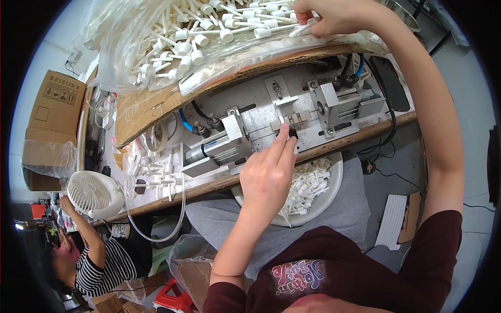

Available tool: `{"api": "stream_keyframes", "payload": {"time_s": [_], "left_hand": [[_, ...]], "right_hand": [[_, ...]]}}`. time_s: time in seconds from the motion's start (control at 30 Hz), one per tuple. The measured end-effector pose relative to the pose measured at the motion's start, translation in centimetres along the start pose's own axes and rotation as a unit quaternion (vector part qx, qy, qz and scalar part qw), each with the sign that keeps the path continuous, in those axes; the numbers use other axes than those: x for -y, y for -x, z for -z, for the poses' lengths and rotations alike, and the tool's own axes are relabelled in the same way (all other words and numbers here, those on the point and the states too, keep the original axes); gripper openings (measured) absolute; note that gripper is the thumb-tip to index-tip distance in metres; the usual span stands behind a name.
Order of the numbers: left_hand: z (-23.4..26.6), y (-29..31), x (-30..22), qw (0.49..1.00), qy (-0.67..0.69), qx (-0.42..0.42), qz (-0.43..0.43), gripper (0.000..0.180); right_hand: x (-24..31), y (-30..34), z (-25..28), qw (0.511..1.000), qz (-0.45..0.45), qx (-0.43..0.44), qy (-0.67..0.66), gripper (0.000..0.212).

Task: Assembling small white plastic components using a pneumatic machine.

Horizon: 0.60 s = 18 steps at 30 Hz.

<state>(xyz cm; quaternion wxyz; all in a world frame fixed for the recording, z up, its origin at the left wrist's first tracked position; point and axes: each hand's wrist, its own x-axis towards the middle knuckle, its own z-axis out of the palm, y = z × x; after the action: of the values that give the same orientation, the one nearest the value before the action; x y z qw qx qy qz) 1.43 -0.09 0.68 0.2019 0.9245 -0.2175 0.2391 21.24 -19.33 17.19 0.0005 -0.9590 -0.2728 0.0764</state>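
Head view shows shirt lettering (300,276); right fingers (317,28) pinch a white stem (299,31); whether left fingers (282,140) grip is unclear

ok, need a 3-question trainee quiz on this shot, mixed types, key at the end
1. Which hand is at the pile of white parts?
2. True or false: the basket stands on top of the bench.
3. The left hand has its fingertips at:
a) the fan
b) the fixture between the two cylinders
c) the phone

Key:
1. The right hand.
2. False: the basket is below the bench edge, at the person's lap.
3. b
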Motion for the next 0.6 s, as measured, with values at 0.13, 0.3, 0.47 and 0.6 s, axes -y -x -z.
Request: {"api": "stream_keyframes", "payload": {"time_s": [0.13,0.3,0.47,0.6], "left_hand": [[0.2,-0.5,0.1,1.0,0.019,0.016,0.006,0.027],[0.3,-0.5,0.1,0.999,0.02,0.031,0.015,0.028],[0.4,-0.4,0.2,0.999,0.028,0.032,0.021,0.029],[1.0,-0.6,0.4,0.994,0.097,0.044,0.036,0.03]], "right_hand": [[-2.7,0.0,-1.0,0.997,0.056,-0.013,-0.046,0.028],[-3.4,0.8,-1.6,0.99,0.061,-0.042,-0.121,0.026],[-2.0,2.7,-3.6,0.938,0.22,-0.234,-0.128,0.029],[1.2,5.6,-7.3,0.884,0.258,-0.371,-0.12,0.025]]}}
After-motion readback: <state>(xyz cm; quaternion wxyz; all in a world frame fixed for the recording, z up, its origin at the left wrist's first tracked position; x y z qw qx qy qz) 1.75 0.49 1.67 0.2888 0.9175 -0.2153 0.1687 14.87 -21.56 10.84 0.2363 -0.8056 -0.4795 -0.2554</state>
